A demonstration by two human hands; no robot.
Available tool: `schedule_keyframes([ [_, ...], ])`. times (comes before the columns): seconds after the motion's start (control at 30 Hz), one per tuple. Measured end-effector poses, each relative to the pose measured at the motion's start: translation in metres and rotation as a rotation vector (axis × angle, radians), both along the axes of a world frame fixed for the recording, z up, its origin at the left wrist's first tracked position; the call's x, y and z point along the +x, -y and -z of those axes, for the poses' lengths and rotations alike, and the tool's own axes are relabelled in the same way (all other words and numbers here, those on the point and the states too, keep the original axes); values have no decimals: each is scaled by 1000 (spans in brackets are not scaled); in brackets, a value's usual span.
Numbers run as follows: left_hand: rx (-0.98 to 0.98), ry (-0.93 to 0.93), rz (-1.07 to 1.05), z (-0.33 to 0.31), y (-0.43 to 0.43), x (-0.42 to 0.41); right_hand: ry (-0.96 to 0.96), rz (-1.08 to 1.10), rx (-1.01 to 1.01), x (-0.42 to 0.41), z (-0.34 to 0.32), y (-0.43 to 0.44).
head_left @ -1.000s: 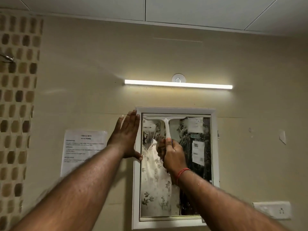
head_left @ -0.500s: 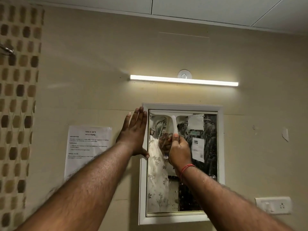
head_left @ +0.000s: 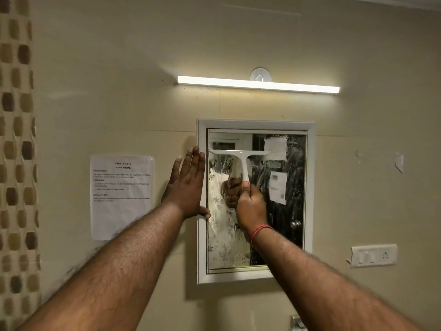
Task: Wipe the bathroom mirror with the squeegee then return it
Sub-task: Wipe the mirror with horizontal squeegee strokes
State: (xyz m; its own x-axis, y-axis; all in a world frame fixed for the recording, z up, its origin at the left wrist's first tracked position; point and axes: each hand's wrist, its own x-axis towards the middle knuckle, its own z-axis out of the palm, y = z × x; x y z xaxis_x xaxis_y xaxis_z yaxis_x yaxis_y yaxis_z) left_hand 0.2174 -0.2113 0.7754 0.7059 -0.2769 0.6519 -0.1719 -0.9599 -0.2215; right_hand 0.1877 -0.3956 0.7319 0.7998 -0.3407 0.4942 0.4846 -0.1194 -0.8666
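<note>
A white-framed bathroom mirror [head_left: 296,211] hangs on the beige wall, its glass wet and streaked. My right hand [head_left: 250,206] grips the handle of a white T-shaped squeegee [head_left: 241,161], whose blade lies flat across the upper left part of the glass. A clear strip of glass shows above the blade. My left hand [head_left: 188,185] presses flat with straight fingers against the wall and the mirror's left frame edge, its thumb on the frame.
A lit tube light [head_left: 257,84] runs above the mirror. A printed paper sheet [head_left: 121,197] is taped to the wall at left. A white switch plate [head_left: 373,255] sits at right. Brown mosaic tiles [head_left: 16,163] line the far left.
The squeegee blade has slid down from the mirror's top edge, leaving a cleaner band above it. My left hand stays pressed at the frame. The camera view tilted down slightly.
</note>
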Motion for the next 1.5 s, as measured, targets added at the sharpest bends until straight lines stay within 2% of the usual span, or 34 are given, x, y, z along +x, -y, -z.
schedule_keyframes([
  [0.27, 40, 56, 2, 41, -2, 0, 26, 40, -53, -6, 33, -2],
  [0.63, 35, 30, 11, 107, -2, -3, -9, 59, -73, -9, 95, -4],
  [1.27, 185, -52, -85, 211, -9, -15, -164, 141, -106, -24, 225, -4],
  [1.5, 169, -104, -83, 243, -4, -16, -255, 134, -111, -37, 267, -1],
])
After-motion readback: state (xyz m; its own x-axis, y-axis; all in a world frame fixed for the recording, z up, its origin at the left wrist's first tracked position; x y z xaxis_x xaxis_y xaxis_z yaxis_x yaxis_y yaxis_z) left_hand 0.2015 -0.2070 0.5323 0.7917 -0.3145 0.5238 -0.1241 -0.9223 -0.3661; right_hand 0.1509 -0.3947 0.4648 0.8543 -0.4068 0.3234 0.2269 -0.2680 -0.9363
